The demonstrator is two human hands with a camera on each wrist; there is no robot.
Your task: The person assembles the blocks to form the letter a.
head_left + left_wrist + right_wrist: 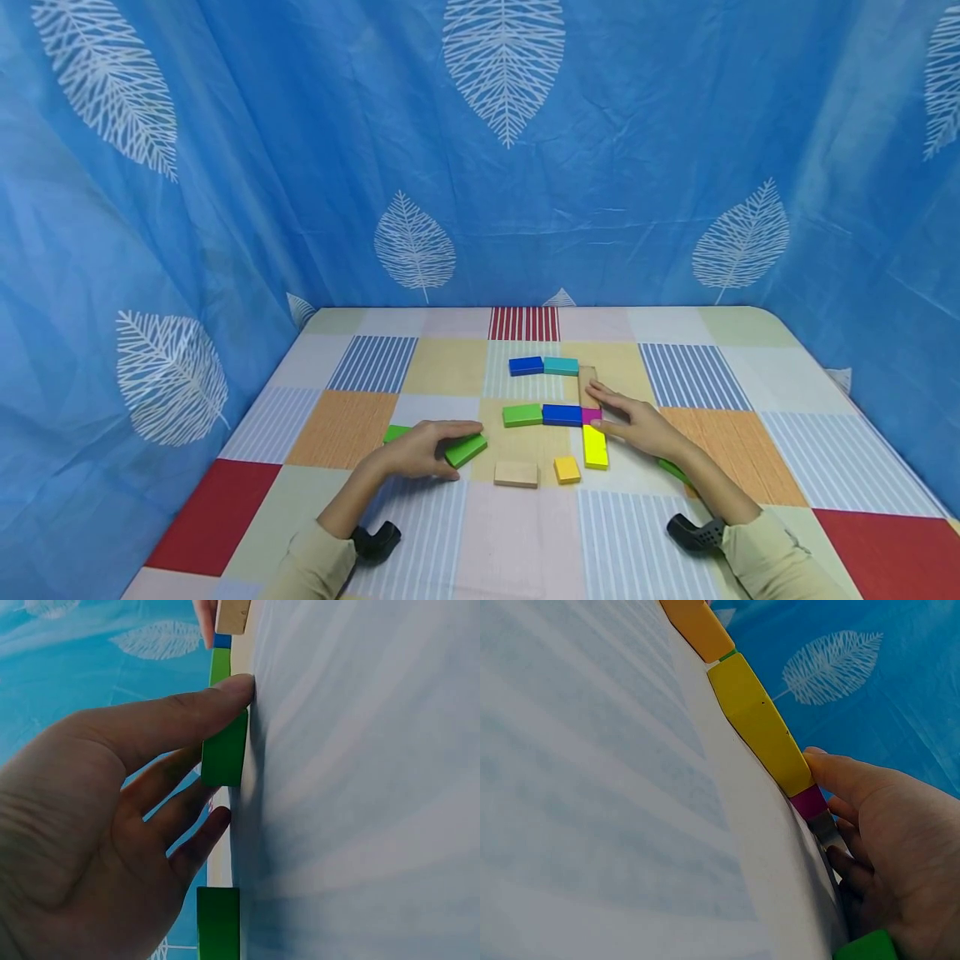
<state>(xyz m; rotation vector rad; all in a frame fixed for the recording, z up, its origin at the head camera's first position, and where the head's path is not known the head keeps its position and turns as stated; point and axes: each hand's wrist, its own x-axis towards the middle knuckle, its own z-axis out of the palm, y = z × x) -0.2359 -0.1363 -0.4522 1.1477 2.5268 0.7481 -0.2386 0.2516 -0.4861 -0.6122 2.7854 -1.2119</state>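
My left hand [422,450] pinches a green block [467,451] between thumb and fingers, low over the patchwork cloth. In the left wrist view the thumb lies across the near side of this block. Farther right, my right hand [637,425] rests against a column of blocks with its fingers extended. Its fingertips touch a plain wooden block [587,377], and the thumb is at the joint of a magenta block [591,415] and a yellow block [596,451]. From the magenta block a blue block [562,415] and another green block [522,415] run leftward.
A dark blue block [527,367] and a teal block [561,367] lie end to end farther back. Nearer are a wooden block [516,475] and an orange block [567,470]. Green blocks also lie partly hidden behind the left hand and under the right forearm.
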